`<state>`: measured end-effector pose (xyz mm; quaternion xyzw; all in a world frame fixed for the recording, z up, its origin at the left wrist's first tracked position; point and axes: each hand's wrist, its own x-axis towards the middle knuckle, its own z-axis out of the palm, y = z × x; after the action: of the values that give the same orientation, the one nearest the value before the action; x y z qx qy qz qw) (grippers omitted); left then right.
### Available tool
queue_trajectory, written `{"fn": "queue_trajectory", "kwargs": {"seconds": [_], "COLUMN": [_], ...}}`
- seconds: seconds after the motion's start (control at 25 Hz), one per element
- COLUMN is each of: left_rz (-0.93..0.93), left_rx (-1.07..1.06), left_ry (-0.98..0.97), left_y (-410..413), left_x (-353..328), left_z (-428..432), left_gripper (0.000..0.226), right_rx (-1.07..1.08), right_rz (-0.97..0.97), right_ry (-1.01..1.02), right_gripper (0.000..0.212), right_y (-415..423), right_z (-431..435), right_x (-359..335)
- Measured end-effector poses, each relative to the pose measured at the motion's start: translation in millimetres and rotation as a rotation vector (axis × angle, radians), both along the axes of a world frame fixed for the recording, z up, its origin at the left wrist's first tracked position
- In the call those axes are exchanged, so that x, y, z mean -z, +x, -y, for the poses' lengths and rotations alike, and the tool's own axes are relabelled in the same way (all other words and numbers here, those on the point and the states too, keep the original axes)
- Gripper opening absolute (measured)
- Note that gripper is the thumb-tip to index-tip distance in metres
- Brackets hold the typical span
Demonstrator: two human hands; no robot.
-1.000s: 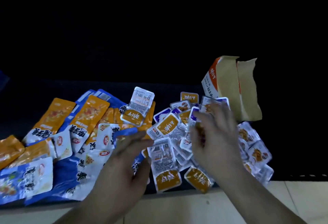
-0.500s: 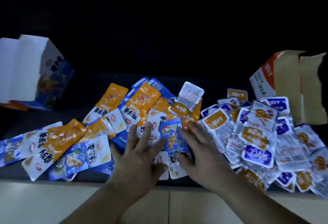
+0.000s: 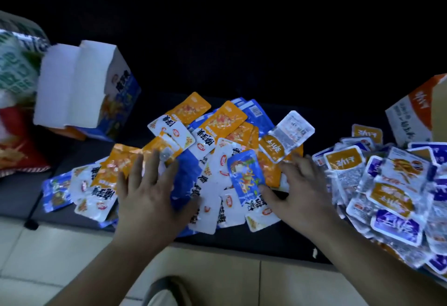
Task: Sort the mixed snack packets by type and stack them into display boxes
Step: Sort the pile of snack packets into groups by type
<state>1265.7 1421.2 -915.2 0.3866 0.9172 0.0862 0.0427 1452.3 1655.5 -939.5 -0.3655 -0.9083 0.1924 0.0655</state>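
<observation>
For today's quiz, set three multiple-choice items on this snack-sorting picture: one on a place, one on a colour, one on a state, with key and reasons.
1. Where does the white and blue cardboard display box stand? A) left of the pile of long orange and blue foil packets B) right of it C) on the floor
2. What colour panel marks the cardboard box at the right edge? A) green B) orange C) pink
3. How does the left hand lie? A) in a fist B) lifting a box C) flat, fingers spread on those packets
Key: 1 A, it stands past the pile's left end; 2 B, its corner is orange; 3 C, straight fingers rest on packets.
</observation>
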Motion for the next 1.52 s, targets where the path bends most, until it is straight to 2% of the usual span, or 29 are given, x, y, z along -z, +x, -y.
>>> {"fn": "queue_trajectory", "kwargs": {"seconds": [0.04, 0.08, 0.16, 0.32, 0.44, 0.6, 0.72, 0.8, 0.88, 1.0, 1.08, 1.12, 1.24, 1.28, 1.4, 1.52], "left_rz": [0.073, 0.134, 0.162, 0.08, 0.089, 0.055, 0.061, 0.007, -0.014, 0.02, 0.146, 0.296, 0.978, 1.093, 1.09, 1.151], "left_rx": [-0.058, -0.078, -0.033, 0.064, 0.064, 0.2, 0.45, 0.544, 0.479, 0.37, 0.288, 0.187, -0.151, -0.175, -0.124, -0.097], "left_ry": [-0.099, -0.128, -0.071, 0.067, 0.231, 0.369, 0.25, 0.093, -0.001, 0.086, 0.266, 0.383, 0.647, 0.694, 0.671, 0.555], "left_y": [1, 4, 6, 8, 12, 29, 54, 62, 56, 43, 44, 50, 85, 96, 126, 150], "left_x": [4, 10, 17, 27, 22, -1, 8, 21, 25, 21, 8, -7, -53, -60, -63, -65], "left_z": [6, 8, 9, 12, 8, -31, -72, -82, -79, -67, -64, -69, -97, -104, -127, -158], "left_gripper": [0.101, 0.105, 0.093, 0.054, 0.049, 0.049, 0.061, 0.062, 0.063, 0.056, 0.049, 0.046, 0.048, 0.045, 0.042, 0.045], "right_rx": [-0.007, -0.029, -0.064, 0.025, -0.035, -0.062, -0.074, -0.049, 0.006, 0.109, 0.208, 0.26, 0.354, 0.352, 0.381, 0.371], "right_rz": [-0.017, -0.039, -0.1, 0.097, 0.19, 0.1, 0.029, -0.111, -0.327, -0.453, -0.467, -0.427, -0.317, -0.331, -0.361, -0.41], "right_ry": [0.047, 0.079, 0.087, -0.155, -0.19, -0.085, -0.004, -0.061, -0.114, -0.192, -0.397, -0.505, -0.819, -0.878, -0.922, -0.93], "right_gripper": [0.067, 0.06, 0.051, 0.078, 0.083, 0.073, 0.05, 0.036, 0.024, 0.025, 0.028, 0.03, 0.033, 0.033, 0.03, 0.014], "right_y": [-9, -17, -31, -41, -45, -46, -39, -32, -27, -23, -22, -19, -1, 8, 49, 93], "right_z": [4, 6, 4, -35, -46, -50, -50, -55, -62, -57, -45, -40, -21, -15, -13, -28], "right_x": [-3, -7, -14, -29, -18, -16, -12, -13, -22, -56, -80, -90, -105, -106, -103, -102]}}
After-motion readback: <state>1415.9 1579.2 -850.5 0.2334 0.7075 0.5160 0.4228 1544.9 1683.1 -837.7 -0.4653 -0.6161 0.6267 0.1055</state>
